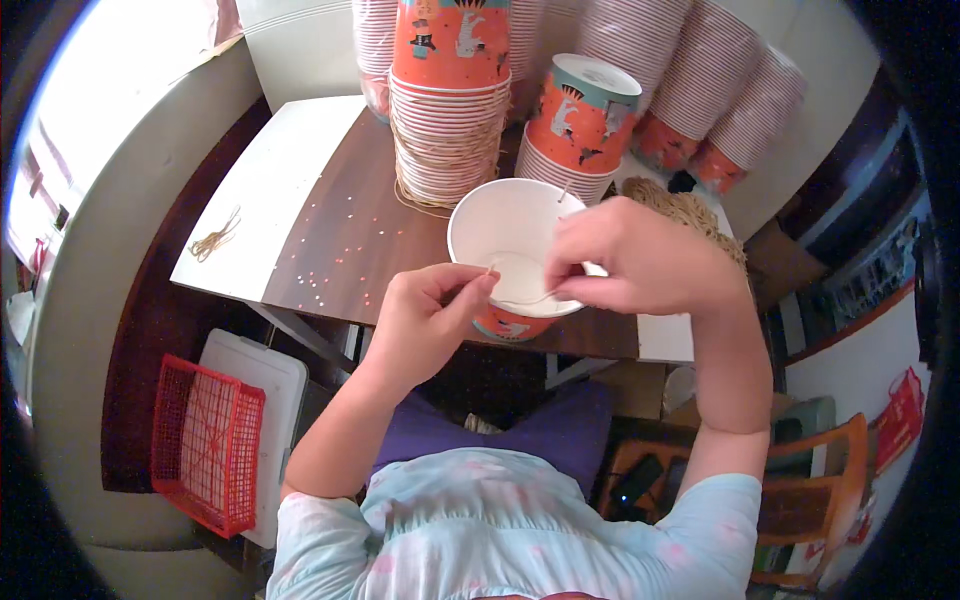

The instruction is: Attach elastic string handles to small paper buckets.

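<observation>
Paper cup (515,235): matt white inside, printed orange outside, smooth rolled rim. Thin string (525,298) across its mouth, pale fibre, slightly rough, pinched by left hand (425,320) and right hand (625,258). Stacked cups (450,110) behind: same smooth printed paper, ribbed where rims pile up, bound with coarse twine. Surface (345,235): dark wood-grain top, low sheen, speckled with tiny paper dots; white matt panel (265,190) alongside. Basket (205,440) on floor: red plastic mesh, glossy. Loose heap of twine (685,205), fibrous, tan.
</observation>
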### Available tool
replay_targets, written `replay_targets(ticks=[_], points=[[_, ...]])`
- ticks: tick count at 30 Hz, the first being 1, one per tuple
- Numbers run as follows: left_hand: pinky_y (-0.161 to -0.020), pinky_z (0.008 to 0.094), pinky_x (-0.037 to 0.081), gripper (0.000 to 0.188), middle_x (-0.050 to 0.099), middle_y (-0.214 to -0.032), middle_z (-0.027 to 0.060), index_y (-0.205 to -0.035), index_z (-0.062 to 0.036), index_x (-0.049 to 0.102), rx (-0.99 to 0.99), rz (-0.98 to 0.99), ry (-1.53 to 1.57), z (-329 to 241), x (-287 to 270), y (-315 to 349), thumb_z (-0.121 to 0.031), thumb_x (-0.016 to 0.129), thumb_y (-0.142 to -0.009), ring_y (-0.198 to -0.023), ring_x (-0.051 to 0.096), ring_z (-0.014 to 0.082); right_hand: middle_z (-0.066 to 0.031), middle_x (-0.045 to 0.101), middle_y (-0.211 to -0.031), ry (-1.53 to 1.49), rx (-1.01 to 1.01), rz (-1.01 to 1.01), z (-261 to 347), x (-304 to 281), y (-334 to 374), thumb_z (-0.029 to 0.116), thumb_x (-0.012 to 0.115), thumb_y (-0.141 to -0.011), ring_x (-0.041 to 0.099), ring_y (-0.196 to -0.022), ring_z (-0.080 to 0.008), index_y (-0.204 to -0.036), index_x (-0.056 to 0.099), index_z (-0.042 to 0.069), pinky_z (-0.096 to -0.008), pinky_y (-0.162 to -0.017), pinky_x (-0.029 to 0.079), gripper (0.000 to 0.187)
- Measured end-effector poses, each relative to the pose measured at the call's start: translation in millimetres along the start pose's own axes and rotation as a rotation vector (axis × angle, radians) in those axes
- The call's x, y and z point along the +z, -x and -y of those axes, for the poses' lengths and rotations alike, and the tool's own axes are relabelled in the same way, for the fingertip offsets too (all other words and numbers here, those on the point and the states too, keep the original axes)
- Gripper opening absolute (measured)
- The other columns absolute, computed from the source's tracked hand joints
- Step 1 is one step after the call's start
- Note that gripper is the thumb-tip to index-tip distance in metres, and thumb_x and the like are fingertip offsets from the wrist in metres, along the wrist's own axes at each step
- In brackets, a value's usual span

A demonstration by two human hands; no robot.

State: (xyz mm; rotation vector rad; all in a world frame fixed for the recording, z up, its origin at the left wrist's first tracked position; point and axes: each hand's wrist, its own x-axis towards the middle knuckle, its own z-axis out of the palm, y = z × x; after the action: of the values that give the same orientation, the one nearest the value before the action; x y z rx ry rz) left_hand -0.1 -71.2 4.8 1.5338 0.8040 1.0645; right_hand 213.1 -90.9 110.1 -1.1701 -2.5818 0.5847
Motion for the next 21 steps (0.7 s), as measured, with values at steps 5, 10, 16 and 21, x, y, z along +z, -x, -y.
replay_targets(ticks=[5, 10, 16, 21], points=[[-0.065, 0.0236, 0.048, 0.019, 0.066, -0.079, 0.0050, -0.097, 0.0060, 0.065, 0.004, 0.236, -0.063, -7.3, 1.0, -1.6, -0.007, 0.056, -0.087, -0.070, 0.058, 0.0080, -0.0084, 0.061, -0.072, -0.080, -0.093, -0.037, 4.2, 15.5, -38.5, 0.010, 0.064, -0.074, 0.059, -0.067, -0.0194, -0.077, 0.064, 0.001, -0.0308, -0.061, 0.046, 0.010], [-0.072, 0.0260, 0.052, 0.021, 0.066, -0.087, 0.0076, -0.099, 0.0085, 0.063, -0.099, 0.322, 0.198, -8.4, -6.9, 2.3, -0.008, 0.055, -0.089, -0.079, 0.061, 0.0110, -0.0124, 0.061, -0.082, 0.022, -0.052, -0.305, -11.4, 38.7, -40.5, 0.013, 0.068, -0.071, 0.060, -0.079, -0.0262, -0.083, 0.063, 0.001, -0.0345, -0.071, 0.048, 0.017], [-0.077, 0.0283, 0.054, 0.024, 0.066, -0.090, 0.0094, -0.098, 0.0083, 0.062, -0.140, 0.280, 0.205, -3.8, -16.9, 3.4, -0.014, 0.054, -0.093, -0.085, 0.063, 0.0134, -0.0098, 0.058, -0.096, 0.310, -0.148, -0.680, 5.7, 53.9, -11.0, 0.010, 0.072, -0.065, 0.056, -0.090, -0.0289, -0.090, 0.062, 0.006, -0.0394, -0.080, 0.044, 0.027], [-0.055, 0.0183, 0.037, 0.021, 0.060, -0.071, -0.0021, -0.083, 0.0001, 0.067, -0.116, 0.198, 0.312, -6.3, -8.2, 4.7, -0.017, 0.057, -0.091, -0.064, 0.049, 0.0035, -0.0061, 0.057, -0.092, 0.338, -0.231, -0.590, 8.7, 66.2, -9.6, 0.007, 0.071, -0.066, 0.054, -0.087, -0.0266, -0.089, 0.062, 0.009, -0.0398, -0.078, 0.042, 0.025]])
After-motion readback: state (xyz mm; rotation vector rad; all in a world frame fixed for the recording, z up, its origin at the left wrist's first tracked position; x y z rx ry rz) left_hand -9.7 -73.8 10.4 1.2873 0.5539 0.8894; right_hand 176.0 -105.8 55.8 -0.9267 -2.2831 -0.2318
